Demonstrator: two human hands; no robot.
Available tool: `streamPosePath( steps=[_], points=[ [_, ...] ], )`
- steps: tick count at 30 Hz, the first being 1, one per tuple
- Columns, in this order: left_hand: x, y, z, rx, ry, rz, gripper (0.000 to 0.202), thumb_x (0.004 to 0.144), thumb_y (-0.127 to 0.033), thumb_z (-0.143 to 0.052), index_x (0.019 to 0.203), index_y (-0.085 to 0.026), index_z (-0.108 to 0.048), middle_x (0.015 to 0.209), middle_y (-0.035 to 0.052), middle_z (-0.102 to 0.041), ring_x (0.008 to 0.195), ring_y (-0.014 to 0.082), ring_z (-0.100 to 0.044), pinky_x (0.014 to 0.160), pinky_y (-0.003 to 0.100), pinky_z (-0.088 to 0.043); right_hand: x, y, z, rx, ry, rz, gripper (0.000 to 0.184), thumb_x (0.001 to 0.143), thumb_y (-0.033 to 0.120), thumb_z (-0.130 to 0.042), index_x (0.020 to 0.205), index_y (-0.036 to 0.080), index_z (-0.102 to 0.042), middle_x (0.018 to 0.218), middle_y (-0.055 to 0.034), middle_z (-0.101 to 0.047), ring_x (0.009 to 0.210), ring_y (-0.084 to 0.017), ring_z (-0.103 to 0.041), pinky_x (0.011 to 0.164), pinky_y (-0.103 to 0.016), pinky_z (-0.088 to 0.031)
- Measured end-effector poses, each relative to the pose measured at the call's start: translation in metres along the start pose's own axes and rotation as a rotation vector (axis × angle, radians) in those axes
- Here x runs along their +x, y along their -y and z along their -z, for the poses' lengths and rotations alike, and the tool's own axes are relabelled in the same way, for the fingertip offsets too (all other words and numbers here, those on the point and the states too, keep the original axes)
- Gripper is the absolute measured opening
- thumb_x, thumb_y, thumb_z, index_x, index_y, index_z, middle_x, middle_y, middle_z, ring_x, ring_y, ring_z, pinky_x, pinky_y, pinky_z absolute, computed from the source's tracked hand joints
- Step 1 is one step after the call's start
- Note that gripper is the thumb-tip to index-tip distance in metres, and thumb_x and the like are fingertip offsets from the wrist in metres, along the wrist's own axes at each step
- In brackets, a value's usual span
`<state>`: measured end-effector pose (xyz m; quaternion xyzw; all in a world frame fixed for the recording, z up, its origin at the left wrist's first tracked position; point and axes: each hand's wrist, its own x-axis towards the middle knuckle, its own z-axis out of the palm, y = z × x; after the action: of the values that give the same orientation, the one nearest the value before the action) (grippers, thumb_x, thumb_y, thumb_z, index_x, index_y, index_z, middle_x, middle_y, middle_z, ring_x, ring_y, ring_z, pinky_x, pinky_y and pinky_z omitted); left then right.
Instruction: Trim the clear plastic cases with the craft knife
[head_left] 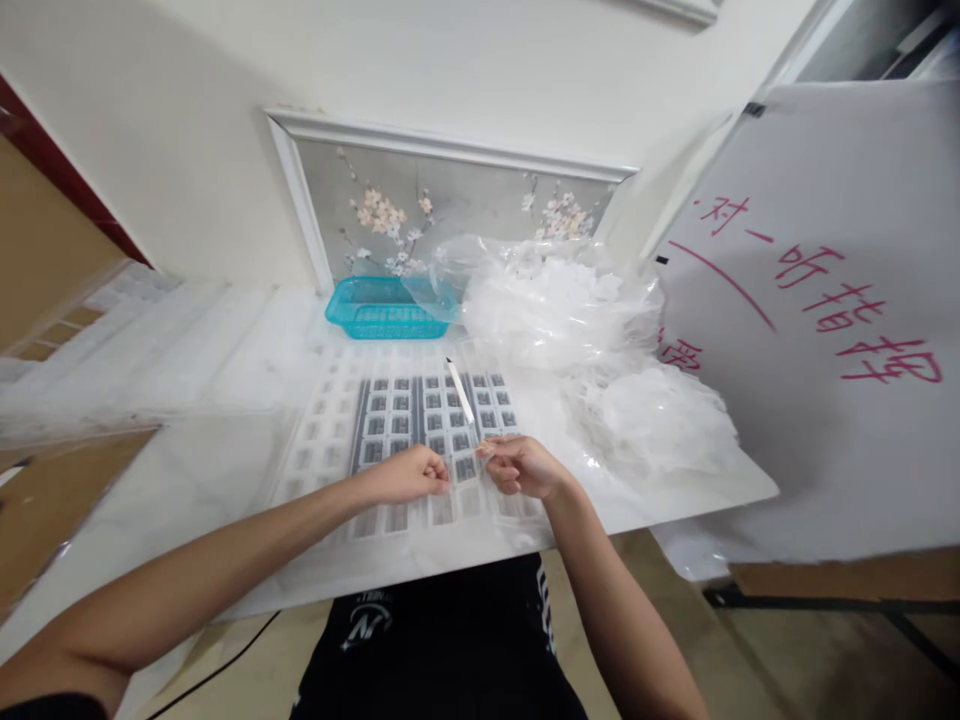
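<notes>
My left hand (416,474) hovers over the front half of a translucent plastic tray (364,522), its fingers curled together. Facing it from the right, my right hand (525,466) has thumb and forefinger pinched over the tray's right part. Whatever either hand holds, if anything, is too small or hidden to make out. Rows of square compartments fill the tray, and many look dark grey inside while the left columns look pale. A slim white stick with a dark tip, like a pen or craft knife (460,392), lies across the compartments just beyond my right fingertips.
A turquoise plastic basket (390,325) stands behind the tray. Right of it, a clear bag (555,300) bulges with white pieces, and a loose heap of translucent pieces (667,420) lies nearer. Stacked translucent trays (187,350) line the left. A whiteboard (825,440) bounds the right.
</notes>
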<state>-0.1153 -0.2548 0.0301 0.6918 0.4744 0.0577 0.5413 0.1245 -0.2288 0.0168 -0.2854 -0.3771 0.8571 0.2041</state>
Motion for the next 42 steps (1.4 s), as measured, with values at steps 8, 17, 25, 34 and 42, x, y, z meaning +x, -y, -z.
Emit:
streamPosePath(
  steps=[8,17,25,34,42],
  points=[
    [0.003,0.007,0.0,-0.212,-0.034,0.074,0.02,0.066,-0.033,-0.064,0.073,-0.015,-0.064,0.049,-0.004,-0.044,0.045,0.0099,-0.037,0.047,0.024,-0.023,-0.017,0.004,0.008,0.157,-0.088,0.239,0.011,0.085,0.022,-0.055,0.076,0.016,-0.053,0.057,0.0033,-0.039,0.052,-0.01,-0.042,0.053,-0.021,-0.037],
    [0.001,0.006,-0.001,-0.25,-0.072,0.118,0.018,0.065,-0.032,-0.063,0.071,-0.016,-0.064,0.051,-0.0025,-0.047,0.048,0.0108,-0.041,0.048,0.024,-0.026,-0.093,0.061,0.076,0.332,-0.665,0.686,0.014,0.079,0.01,-0.059,0.09,0.017,-0.056,0.068,0.0022,-0.053,0.054,-0.008,-0.05,0.05,-0.018,-0.047],
    [0.0,0.006,-0.007,-0.195,-0.134,0.088,0.019,0.067,-0.033,-0.064,0.075,-0.016,-0.065,0.054,-0.0031,-0.047,0.049,0.0108,-0.039,0.051,0.025,-0.027,-0.068,0.041,0.008,0.208,-0.728,0.845,0.016,0.082,0.019,-0.065,0.094,0.021,-0.055,0.126,-0.009,-0.061,0.089,-0.014,-0.068,0.072,-0.024,-0.057],
    [-0.002,0.001,-0.004,-0.299,-0.085,0.135,0.02,0.065,-0.035,-0.065,0.07,-0.015,-0.064,0.05,-0.0039,-0.042,0.047,0.0093,-0.032,0.05,0.026,-0.02,-0.004,-0.011,0.002,0.225,-0.684,0.474,0.052,0.087,0.033,-0.063,0.132,0.023,-0.04,0.107,-0.0088,-0.069,0.101,-0.021,-0.069,0.091,-0.036,-0.056],
    [-0.02,-0.011,0.003,-0.776,-0.032,0.121,0.03,0.066,-0.03,-0.073,0.058,-0.016,-0.048,0.054,-0.0055,-0.031,0.051,0.0078,-0.026,0.052,0.025,-0.024,0.004,-0.026,-0.005,-0.076,-0.74,0.539,0.062,0.09,0.046,-0.057,0.141,0.023,-0.032,0.102,-0.0064,-0.068,0.106,-0.02,-0.065,0.106,-0.042,-0.044]
  ],
)
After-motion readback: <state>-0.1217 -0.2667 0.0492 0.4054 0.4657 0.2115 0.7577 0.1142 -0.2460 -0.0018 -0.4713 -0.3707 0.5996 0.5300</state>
